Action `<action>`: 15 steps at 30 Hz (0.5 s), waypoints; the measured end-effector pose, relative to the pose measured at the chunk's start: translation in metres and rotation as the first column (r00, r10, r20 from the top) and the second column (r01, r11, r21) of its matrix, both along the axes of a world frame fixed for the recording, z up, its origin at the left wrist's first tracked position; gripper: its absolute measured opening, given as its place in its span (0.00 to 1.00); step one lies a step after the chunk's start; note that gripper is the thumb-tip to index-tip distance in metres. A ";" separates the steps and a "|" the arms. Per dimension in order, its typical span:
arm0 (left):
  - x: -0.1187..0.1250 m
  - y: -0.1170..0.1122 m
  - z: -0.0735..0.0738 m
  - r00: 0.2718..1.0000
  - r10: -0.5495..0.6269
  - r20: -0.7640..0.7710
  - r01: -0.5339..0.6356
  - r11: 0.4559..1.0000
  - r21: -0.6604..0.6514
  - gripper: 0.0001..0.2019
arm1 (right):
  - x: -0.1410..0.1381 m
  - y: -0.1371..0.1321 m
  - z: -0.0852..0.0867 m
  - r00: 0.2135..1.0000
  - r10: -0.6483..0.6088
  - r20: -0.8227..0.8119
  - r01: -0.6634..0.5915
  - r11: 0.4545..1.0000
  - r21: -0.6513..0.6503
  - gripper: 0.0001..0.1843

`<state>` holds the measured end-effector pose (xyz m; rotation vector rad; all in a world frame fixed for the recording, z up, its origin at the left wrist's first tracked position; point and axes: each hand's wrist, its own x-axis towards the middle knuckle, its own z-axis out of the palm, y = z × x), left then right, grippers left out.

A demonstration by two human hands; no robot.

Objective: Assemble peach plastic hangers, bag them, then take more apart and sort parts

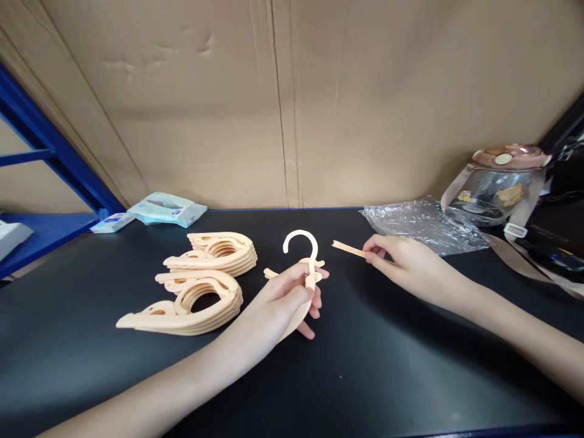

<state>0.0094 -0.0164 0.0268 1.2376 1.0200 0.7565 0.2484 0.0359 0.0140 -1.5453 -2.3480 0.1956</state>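
Observation:
My left hand [283, 298] is closed around a cream folding clothes hanger [314, 248]. The hanger's hook points up, and parts of its arms show between and below my fingers. Between the thumb and fingers of my right hand [406, 264] is a thin, straight cream strip [349, 249] with a notched tip, pointing toward the hanger but apart from it. To the left of my left hand lie two stacks of folded hangers, a front stack [230, 307] and a back stack [249, 263], close together on the black table [365, 371].
Crumpled clear plastic [406, 222] lies behind my right hand. A clear bottle [490, 191] with a pinkish lid and strap stands at the back right. Light blue packets [166, 208] lie at the back left beside a blue metal frame [68, 152]. Cardboard [219, 121] backs the table.

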 end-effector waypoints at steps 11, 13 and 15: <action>-0.001 0.000 0.001 0.998 0.030 0.054 -0.025 0.994 -0.103 0.12 | -0.005 -0.019 0.012 0.955 0.297 -0.022 -0.294 0.953 0.076 0.24; -0.002 0.000 0.000 0.997 0.000 0.079 0.011 0.990 -0.138 0.15 | -0.006 -0.021 0.011 0.941 0.339 0.025 -0.339 0.934 0.109 0.27; -0.004 0.000 -0.002 0.993 -0.030 0.111 0.048 0.986 -0.162 0.16 | -0.007 -0.022 0.009 0.929 0.366 0.061 -0.371 0.921 0.119 0.27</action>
